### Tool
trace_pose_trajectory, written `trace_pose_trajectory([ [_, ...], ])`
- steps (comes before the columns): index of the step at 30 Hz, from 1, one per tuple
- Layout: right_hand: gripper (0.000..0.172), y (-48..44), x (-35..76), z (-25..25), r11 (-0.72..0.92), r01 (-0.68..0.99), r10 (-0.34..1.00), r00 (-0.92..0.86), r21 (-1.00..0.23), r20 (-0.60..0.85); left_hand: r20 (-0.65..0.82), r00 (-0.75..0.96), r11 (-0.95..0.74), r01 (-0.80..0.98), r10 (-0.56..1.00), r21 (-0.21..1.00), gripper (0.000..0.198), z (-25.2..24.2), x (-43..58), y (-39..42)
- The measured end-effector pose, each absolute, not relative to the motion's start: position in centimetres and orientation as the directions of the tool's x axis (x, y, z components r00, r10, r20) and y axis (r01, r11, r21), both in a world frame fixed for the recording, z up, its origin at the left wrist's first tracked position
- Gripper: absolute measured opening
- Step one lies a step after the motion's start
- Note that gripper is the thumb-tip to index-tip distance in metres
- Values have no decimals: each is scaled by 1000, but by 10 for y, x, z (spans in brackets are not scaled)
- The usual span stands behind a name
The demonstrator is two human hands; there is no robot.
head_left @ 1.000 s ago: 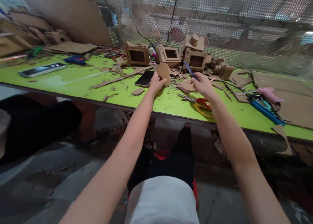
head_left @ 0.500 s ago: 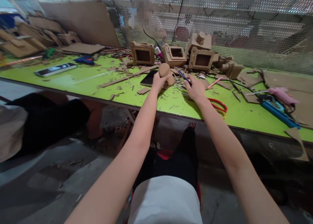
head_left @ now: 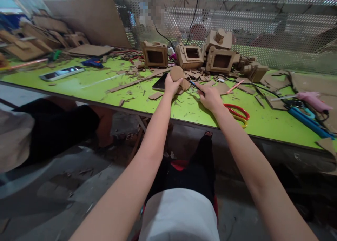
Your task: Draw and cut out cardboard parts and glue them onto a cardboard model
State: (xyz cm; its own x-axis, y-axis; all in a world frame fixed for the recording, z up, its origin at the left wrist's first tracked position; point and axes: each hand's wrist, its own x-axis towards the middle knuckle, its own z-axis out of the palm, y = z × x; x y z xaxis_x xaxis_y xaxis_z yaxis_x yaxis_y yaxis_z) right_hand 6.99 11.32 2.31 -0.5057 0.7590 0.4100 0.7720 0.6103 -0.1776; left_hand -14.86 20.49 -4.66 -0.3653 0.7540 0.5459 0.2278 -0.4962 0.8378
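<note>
My left hand [head_left: 171, 87] is closed round a round cardboard disc piece [head_left: 177, 73], holding it on edge over the green table [head_left: 86, 83]. My right hand [head_left: 209, 96] is closed on a blue pen-like tool [head_left: 194, 84] whose tip points toward the disc. A black phone [head_left: 159, 82] lies just left of the disc. Red-and-yellow scissors [head_left: 237, 113] lie on the table right of my right hand.
Three cardboard box models [head_left: 189, 56] stand at the back before a perforated metal screen. Cardboard scraps litter the table. A pink glue gun [head_left: 312, 100] and blue tools [head_left: 308, 121] lie at the right, a metal ruler [head_left: 61, 73] at the left. A person's dark-clothed legs [head_left: 52, 128] are at left.
My right hand has lowered from a raised position and moved left, bringing the blue tool down toward the disc. My left hand has kept hold of the disc.
</note>
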Motion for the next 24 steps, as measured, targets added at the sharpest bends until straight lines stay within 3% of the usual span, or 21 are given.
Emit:
trace_pose_trajectory([
  [4, 49, 112, 69, 25, 596, 784, 767, -491, -175, 413, 472, -404, -426, 204, 784, 882, 59, -46, -147, 205],
  [24, 50, 112, 70, 25, 600, 778, 768, -496, -186, 405, 414, -394, -384, 158, 820, 910, 65, -40, -143, 199],
])
